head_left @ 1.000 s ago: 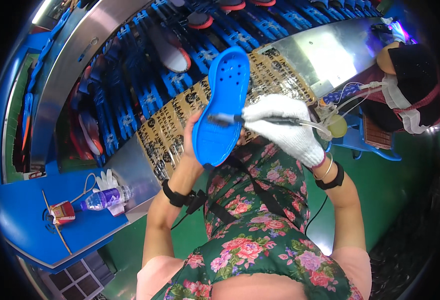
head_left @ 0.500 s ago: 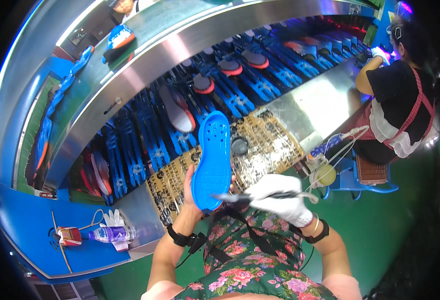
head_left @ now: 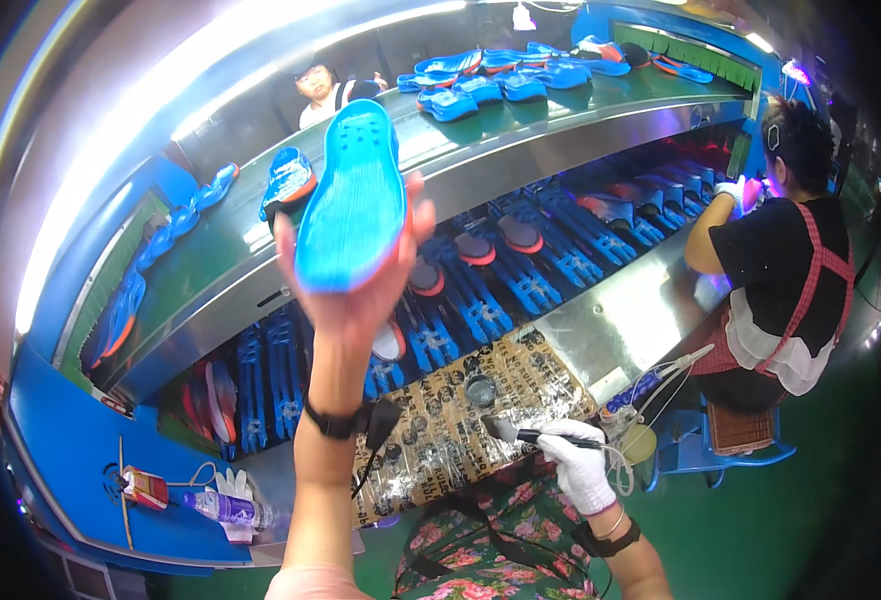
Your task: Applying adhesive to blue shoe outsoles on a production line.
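Observation:
My bare left hand [head_left: 352, 305] is raised over the bench with a blue shoe sole [head_left: 353, 200] in its grip. The sole's toe end, with small holes, points up and away from me, in front of the upper shelf's edge. My right hand [head_left: 578, 470], in a white glove, is closed round the dark handle of a brush [head_left: 503, 430]. Its bristles point left, just above the taped cardboard mat [head_left: 430, 455]. A small dark cup [head_left: 480, 391] stands on that mat, beyond the brush.
On the green upper shelf [head_left: 460, 135] lie several blue and orange soles [head_left: 545, 75]. Below it, shoes and blue holders [head_left: 460, 290] form a row. A co-worker [head_left: 780, 260] sits at the right; another person [head_left: 315, 90] stands behind the shelf. A bottle [head_left: 222, 508] lies at the left.
My left hand has lifted the sole up and away from me, toward the shelf. My right hand, still with the brush, is now by the mat's near right side. The view has tilted upward.

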{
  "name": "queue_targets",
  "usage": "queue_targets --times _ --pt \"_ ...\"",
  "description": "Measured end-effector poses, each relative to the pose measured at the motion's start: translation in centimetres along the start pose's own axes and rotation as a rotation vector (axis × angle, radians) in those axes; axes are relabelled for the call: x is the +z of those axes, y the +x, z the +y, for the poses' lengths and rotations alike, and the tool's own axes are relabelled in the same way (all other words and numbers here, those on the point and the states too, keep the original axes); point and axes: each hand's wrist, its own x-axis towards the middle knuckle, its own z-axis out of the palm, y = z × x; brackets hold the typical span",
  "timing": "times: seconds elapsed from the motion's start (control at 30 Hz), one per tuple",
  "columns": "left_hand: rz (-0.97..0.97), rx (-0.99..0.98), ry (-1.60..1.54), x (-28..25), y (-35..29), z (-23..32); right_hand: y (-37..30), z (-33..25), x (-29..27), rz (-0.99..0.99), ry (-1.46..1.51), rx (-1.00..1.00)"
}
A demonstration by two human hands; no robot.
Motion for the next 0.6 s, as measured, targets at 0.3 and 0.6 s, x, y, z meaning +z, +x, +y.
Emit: queue_targets --times 0.3,0.6 --pt "0.427 -0.043 0.078 -6.1 5.7 0.7 0.1 2.6 -0.8 -0.013 -0.076 0.079" --pt "0.702 0.149 0.658 -8.5 9.5 5.7 0.4 3.5 -0.9 -0.039 -0.067 0.097"
